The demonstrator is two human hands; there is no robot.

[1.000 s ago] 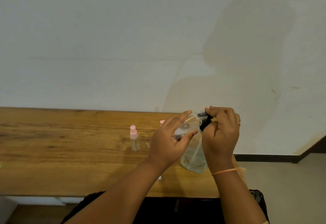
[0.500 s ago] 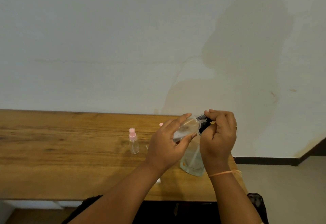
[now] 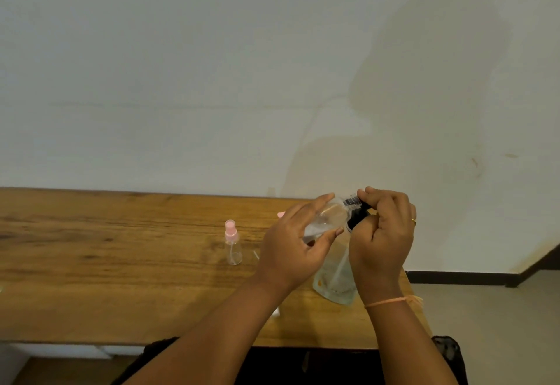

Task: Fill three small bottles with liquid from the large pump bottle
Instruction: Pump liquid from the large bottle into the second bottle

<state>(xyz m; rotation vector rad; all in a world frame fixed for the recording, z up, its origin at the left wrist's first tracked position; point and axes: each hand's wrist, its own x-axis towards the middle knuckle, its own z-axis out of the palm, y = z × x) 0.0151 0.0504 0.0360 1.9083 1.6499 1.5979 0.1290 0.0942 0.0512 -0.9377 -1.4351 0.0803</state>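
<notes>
Near the table's (image 3: 121,263) right end the left hand (image 3: 291,248) pinched a light, probably slippery small bottle (image 3: 325,221) against the black pump head (image 3: 356,218), which the right hand (image 3: 381,239) gripped with curled fingers atop the large pump bottle (image 3: 333,278), best steadied at its neck.

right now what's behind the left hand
Only a pink cap shows past the left hand; whatever it sits on is covered by the hand.

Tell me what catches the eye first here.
Both hands meet at the right end of the table: the left hand holds a clear bottle tilted toward the black pump, which the right hand grips atop the large bottle. A pink-capped bottle stands alone to their left.
</notes>
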